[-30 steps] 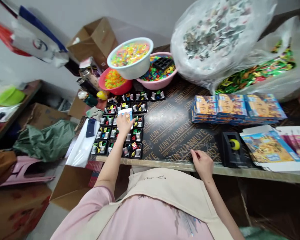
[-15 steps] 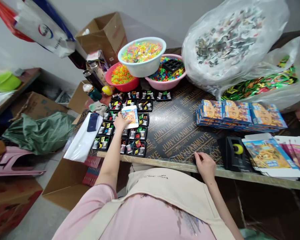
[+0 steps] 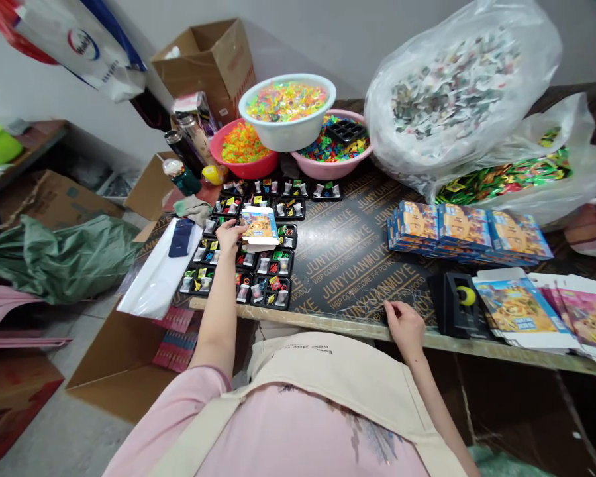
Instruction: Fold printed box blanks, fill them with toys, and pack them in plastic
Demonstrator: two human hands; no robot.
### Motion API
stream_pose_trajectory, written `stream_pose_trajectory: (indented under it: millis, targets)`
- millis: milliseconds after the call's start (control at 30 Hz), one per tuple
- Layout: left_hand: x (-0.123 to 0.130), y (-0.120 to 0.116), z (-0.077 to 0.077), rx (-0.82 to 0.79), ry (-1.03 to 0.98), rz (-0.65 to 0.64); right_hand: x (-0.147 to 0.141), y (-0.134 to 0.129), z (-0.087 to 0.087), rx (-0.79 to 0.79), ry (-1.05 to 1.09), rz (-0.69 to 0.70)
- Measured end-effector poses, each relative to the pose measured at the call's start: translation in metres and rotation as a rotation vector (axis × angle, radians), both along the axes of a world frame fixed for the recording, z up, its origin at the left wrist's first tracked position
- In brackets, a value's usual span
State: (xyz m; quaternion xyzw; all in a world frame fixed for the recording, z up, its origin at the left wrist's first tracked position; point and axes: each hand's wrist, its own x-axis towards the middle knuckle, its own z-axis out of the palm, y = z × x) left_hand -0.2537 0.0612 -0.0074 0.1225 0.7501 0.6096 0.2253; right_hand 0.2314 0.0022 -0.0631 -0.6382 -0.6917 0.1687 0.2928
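Observation:
My left hand [image 3: 231,235] is closed on the left edge of a small printed cardboard box [image 3: 259,225], blue and yellow with white flaps. The box is held over rows of black compartment trays [image 3: 271,291] filled with small wrapped pieces and bright plastic bits. It hides part of the trays beneath it. At the table's front edge rests my right hand [image 3: 406,324], thumb and fingers pressed together. Clear film or tape lies by its fingertips, but whether they grip it is too fine to make out. To its right stands a black tape dispenser [image 3: 459,305] with a yellow core.
Stacked blue boxes [image 3: 464,228] stand at the right, with flat cartons [image 3: 521,308] before them. Behind are a white basin [image 3: 285,136], a red basin [image 3: 243,165], a pink basin [image 3: 328,169] and a large clear bag [image 3: 447,93]. A phone [image 3: 181,237] lies on white sheets at left.
The box in my left hand has tilted, now showing its white lower flap. My left fingers have shifted along its left edge. My right hand has stayed at the table edge; the view has shifted slightly.

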Motion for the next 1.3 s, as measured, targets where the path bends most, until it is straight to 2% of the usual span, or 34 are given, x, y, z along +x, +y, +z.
stream_pose_trajectory:
  millis: [233, 400, 467, 533, 600, 700, 767, 833, 933, 1100, 1167, 1300]
  targets:
    - [0.004, -0.007, 0.007, 0.069, -0.032, 0.068, 0.001, 0.000, 0.000, -0.001, -0.001, -0.003]
    - [0.005, -0.018, 0.024, 0.122, -0.051, 0.078, 0.000, 0.004, 0.005, -0.005, 0.116, 0.028]
    - [0.016, -0.024, 0.032, 0.167, -0.060, -0.014, -0.008, 0.009, 0.016, 0.021, 0.202, 0.038]
    - [0.040, -0.029, 0.039, 0.231, -0.050, -0.202, -0.022, 0.015, 0.034, 0.063, 0.278, 0.068]
    - [0.078, -0.035, 0.043, 0.262, -0.022, -0.428, -0.041, 0.025, 0.056, 0.110, 0.331, 0.128]
    - [0.145, -0.048, 0.044, 0.204, 0.024, -0.693, -0.072, 0.045, 0.084, 0.140, 0.350, 0.251]
    - [0.181, -0.058, 0.042, 0.203, 0.054, -0.802, -0.085, 0.058, 0.093, 0.102, 0.366, 0.304]
    - [0.203, -0.065, 0.038, 0.222, 0.061, -0.877, -0.091, 0.067, 0.097, 0.053, 0.381, 0.314]
    - [0.215, -0.067, 0.029, 0.228, -0.064, -0.998, -0.087, 0.069, 0.099, -0.035, 0.415, 0.338]
    - [0.225, -0.064, 0.011, 0.172, -0.661, -1.327, -0.077, 0.054, 0.107, -0.206, 0.499, 0.482]
    - [0.232, -0.064, 0.007, 0.121, -0.796, -1.362, -0.075, 0.052, 0.106, -0.219, 0.590, 0.491]
    - [0.237, -0.064, 0.008, 0.159, -0.781, -1.277, -0.066, 0.058, 0.092, -0.156, 0.833, 0.345]
